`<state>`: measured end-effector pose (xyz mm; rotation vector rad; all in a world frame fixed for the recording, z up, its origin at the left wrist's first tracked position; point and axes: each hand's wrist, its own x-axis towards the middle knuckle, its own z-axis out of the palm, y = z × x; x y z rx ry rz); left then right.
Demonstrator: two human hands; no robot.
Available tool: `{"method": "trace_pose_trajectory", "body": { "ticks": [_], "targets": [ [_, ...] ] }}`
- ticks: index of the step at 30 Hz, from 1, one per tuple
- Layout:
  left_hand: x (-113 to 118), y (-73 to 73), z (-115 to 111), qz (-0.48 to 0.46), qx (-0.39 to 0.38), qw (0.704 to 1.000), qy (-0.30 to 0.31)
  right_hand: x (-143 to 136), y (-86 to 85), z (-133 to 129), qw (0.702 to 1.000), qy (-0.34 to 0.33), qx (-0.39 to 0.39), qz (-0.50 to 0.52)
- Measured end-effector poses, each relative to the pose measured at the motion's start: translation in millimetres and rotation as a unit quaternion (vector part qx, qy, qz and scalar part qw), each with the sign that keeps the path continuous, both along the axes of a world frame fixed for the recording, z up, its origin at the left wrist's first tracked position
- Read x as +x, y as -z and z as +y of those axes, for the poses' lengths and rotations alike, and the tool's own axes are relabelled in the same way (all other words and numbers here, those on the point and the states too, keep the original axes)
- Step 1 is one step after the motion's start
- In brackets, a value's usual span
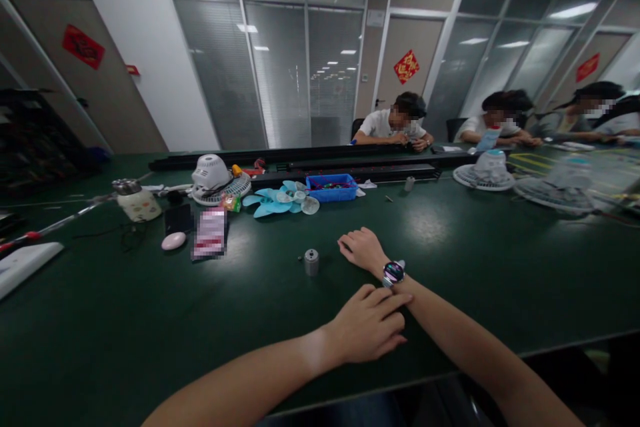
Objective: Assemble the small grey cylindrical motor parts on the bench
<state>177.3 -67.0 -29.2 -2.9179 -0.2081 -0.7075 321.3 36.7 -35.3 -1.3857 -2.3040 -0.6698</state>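
My left hand reaches across from the left, its fingers stretched out and touching my right forearm just below a wristwatch. The watch has a round dark face, a lit screen and a light strap, and sits on my right wrist. My right hand lies on the green table with loosely bent fingers and nothing in it. Left of it stands a small grey metal cylinder like a motor, upright, with a tiny dark piece beside it. Neither hand touches the cylinder.
Farther back lie blue fan blades, a blue bin and white fan housings. A phone, a pink mouse and a patterned bottle are at left. Several people sit across the table, one person directly opposite.
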Motion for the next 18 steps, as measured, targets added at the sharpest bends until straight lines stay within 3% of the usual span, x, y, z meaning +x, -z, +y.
{"method": "trace_pose_trajectory", "body": {
  "ticks": [5,11,18],
  "targets": [
    [6,4.5,9,-0.043,-0.048,0.995,-0.077,-1,0.5,1,1.000,0.006,-0.008,0.003],
    [24,5.2,26,-0.065,-0.069,0.991,-0.090,-2,1.7,4,0.999,0.019,-0.026,0.003],
    [12,6.8,22,-0.079,-0.069,0.991,-0.087,-2,1.1,2,0.999,0.023,-0.030,0.005]
  ]
}}
